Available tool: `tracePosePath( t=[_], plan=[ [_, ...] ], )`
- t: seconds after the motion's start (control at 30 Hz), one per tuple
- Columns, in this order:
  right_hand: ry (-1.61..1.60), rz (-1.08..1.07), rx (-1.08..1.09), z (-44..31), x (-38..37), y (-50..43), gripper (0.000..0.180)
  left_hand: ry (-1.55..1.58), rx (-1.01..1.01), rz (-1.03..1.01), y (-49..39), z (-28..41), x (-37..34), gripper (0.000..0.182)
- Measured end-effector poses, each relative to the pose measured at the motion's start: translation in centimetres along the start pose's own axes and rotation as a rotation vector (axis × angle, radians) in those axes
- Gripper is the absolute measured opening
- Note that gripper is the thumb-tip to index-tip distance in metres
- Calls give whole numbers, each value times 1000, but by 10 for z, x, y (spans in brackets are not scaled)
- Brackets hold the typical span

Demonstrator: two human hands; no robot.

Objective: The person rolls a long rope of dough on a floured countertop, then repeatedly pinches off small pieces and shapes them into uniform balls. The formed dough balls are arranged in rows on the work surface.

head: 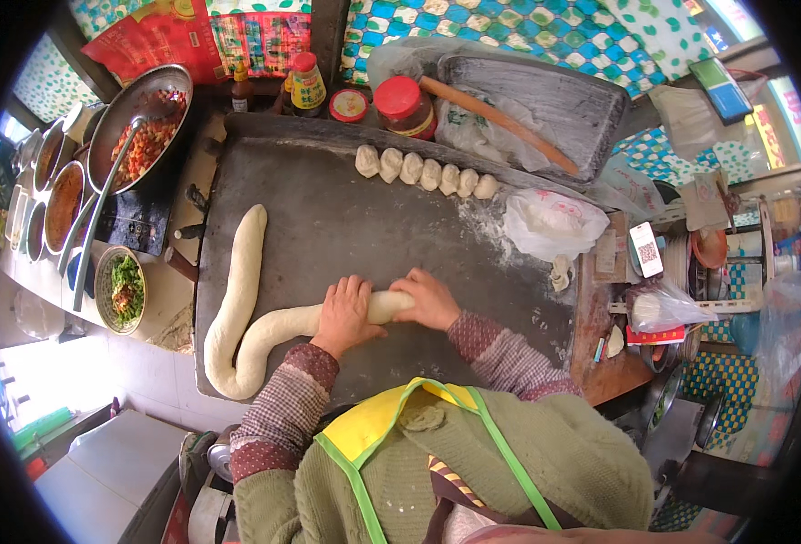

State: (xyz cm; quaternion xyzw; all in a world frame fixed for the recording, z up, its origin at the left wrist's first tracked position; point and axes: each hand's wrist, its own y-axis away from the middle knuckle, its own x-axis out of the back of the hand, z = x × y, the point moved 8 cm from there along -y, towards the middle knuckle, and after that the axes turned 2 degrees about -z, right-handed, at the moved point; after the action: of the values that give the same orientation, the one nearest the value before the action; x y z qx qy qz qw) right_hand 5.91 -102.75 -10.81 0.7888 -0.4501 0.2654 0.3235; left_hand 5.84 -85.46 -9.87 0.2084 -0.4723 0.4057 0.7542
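Observation:
A long, thick rope of pale dough [285,325] lies in a U-shaped bend on the dark work board [319,217]. My left hand [348,314] rests over the rope near its right end, fingers wrapped across the top. At the tip of that same end, my right hand [429,299] grips the dough with thumb and fingers. Several small dough pieces [430,174] sit in a row along the board's back edge. A white plastic bag [553,224] stands at the back right beside scattered flour, with a small dough scrap [560,273] just below it.
A wooden rolling pin [499,124] lies across a dark tray [550,88] behind the board. Jars with red lids [404,102] stand at the back. To the left are a wok [143,129] with a ladle, bowls of sauce, and a bowl of chopped greens [122,291].

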Motion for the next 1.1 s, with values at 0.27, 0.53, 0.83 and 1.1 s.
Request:
tracePosePath(
  t=[0.27, 0.53, 0.83, 1.1],
  plan=[
    [-683, 282, -239, -1, -31, 13, 41, 102, 124, 108, 16, 8, -12, 48],
    [-428, 666, -314, 9, -29, -20, 34, 33, 281, 254, -17, 33, 4, 66],
    [-239, 454, -416, 11, 0, 8, 26, 40, 239, -146, -47, 15, -57, 22],
    [-1082, 98, -113, -37, 39, -86, 39, 346, 203, -175, -49, 10, -20, 120]
  ],
)
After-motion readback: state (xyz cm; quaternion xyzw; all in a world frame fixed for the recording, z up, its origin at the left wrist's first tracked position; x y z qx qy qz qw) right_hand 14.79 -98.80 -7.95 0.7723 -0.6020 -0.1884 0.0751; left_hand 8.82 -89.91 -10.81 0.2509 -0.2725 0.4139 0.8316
